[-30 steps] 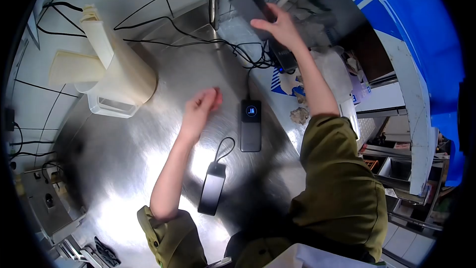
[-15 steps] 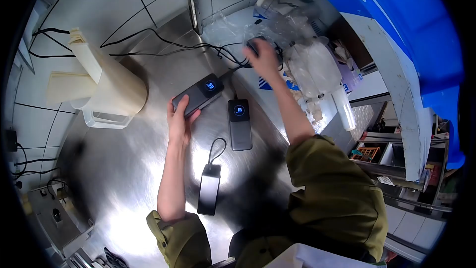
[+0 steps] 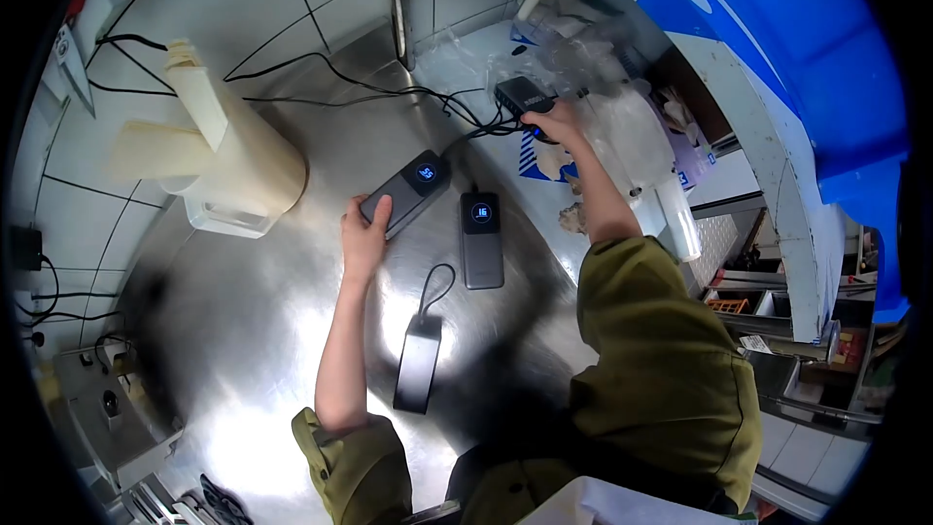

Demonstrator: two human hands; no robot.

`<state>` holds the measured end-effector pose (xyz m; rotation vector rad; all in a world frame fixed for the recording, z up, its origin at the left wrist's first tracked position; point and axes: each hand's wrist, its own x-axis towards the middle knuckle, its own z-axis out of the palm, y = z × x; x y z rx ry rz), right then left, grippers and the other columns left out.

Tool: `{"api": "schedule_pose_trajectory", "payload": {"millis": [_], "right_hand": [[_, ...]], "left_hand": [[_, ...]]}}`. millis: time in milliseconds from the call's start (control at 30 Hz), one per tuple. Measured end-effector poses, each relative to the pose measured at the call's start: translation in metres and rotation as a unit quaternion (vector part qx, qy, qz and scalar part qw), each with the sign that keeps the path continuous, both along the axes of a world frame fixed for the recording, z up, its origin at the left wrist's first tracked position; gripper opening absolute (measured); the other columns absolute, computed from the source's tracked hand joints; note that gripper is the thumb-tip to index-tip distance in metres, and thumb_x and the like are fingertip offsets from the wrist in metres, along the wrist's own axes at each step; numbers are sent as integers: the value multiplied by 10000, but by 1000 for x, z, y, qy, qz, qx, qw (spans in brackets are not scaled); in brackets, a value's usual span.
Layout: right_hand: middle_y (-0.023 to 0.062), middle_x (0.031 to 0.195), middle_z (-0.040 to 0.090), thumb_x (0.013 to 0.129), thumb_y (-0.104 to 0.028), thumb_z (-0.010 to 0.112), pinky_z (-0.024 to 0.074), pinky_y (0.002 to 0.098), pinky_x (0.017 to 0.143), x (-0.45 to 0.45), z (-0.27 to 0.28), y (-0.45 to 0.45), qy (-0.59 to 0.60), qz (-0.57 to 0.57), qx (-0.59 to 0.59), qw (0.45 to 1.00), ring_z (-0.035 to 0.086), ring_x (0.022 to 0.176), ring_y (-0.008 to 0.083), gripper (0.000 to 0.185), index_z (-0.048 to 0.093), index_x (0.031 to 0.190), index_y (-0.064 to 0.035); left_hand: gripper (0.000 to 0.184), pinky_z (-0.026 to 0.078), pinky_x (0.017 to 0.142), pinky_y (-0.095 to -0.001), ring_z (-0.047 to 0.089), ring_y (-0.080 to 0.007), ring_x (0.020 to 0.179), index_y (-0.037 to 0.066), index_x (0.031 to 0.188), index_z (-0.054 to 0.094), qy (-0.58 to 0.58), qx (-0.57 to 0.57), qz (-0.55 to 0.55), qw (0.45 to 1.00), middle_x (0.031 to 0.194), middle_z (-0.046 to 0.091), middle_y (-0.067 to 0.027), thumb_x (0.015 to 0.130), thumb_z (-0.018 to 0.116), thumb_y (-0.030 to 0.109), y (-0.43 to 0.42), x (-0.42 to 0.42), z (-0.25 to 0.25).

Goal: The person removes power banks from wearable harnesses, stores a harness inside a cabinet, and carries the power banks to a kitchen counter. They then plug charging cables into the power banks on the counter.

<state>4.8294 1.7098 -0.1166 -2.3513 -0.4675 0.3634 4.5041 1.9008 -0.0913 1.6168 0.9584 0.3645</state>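
My left hand (image 3: 365, 245) is closed around the lower end of a grey power bank (image 3: 400, 196), thumb on top. Its round blue display is lit and a cable leaves its upper end. My right hand (image 3: 560, 122) grips a black charger block (image 3: 518, 93) by its near end; several black cables gather beside it, and a small blue light shows near the fingers. A second power bank (image 3: 482, 258), its display reading 16, lies between the hands on the steel counter. Nearer to me lies a third power bank (image 3: 418, 369) with a looped cable and a dark screen.
Black cables (image 3: 389, 94) run along the wall side. A cream plastic jug (image 3: 262, 170) stands at the left. Clear plastic bags (image 3: 617, 126) and a plastic-wrapped roll (image 3: 677, 214) lie at the right, below a blue crate (image 3: 826, 87).
My right hand has shifted to the charger block's near end, so more of the block shows. My left hand still holds the power bank. The view has shifted slightly.
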Motion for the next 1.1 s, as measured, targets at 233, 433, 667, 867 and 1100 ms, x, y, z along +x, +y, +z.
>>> {"api": "schedule_pose_trajectory", "payload": {"millis": [233, 433, 667, 867, 1100], "right_hand": [[204, 981, 540, 542, -229, 765, 403, 404, 853, -80, 38, 14, -256, -121, 132, 950, 487, 982, 361, 614, 516, 1031, 47], [193, 1143, 417, 545, -185, 760, 376, 403, 900, -109, 77, 24, -341, 21, 176, 923, 432, 1069, 357, 747, 394, 1170, -1], [162, 1162, 418, 529, -104, 750, 384, 405, 906, -138, 136, 68, -350, 296, 189, 868, 426, 1080, 352, 731, 414, 1172, -19], [151, 1159, 414, 554, -94, 749, 396, 391, 903, -145, 154, 94, -362, 486, 208, 768, 433, 1072, 345, 724, 413, 1191, -25], [55, 871, 608, 843, -127, 582, 437, 239, 736, -161, 176, 114, 13, 362, 304, 881, 551, 803, 106, 190, 584, 960, 22]], "left_hand": [[478, 432, 438, -225, 502, -92, 556, -15, 1045, 514, -17, -63, -26, 998, 646, 510, -35, 791, 661, 362, -6, -16, 6], [467, 473, 648, -306, 611, -205, 694, -14, 1058, 552, 125, 50, -152, 979, 897, 617, -137, 767, 678, 329, 0, -34, 17], [664, 443, 822, -315, 555, -251, 990, -12, 1233, 432, -203, 212, -63, 954, 1062, 567, -175, 731, 712, 320, 30, 12, 86], [485, 443, 805, -271, 542, -137, 907, -12, 1060, 497, -204, 20, -115, 972, 964, 579, -84, 698, 751, 188, 46, 14, 121], [354, 470, 743, -234, 573, -108, 831, -16, 954, 544, -317, 51, 1, 947, 914, 608, -76, 693, 751, 104, 11, 13, 103]]}}
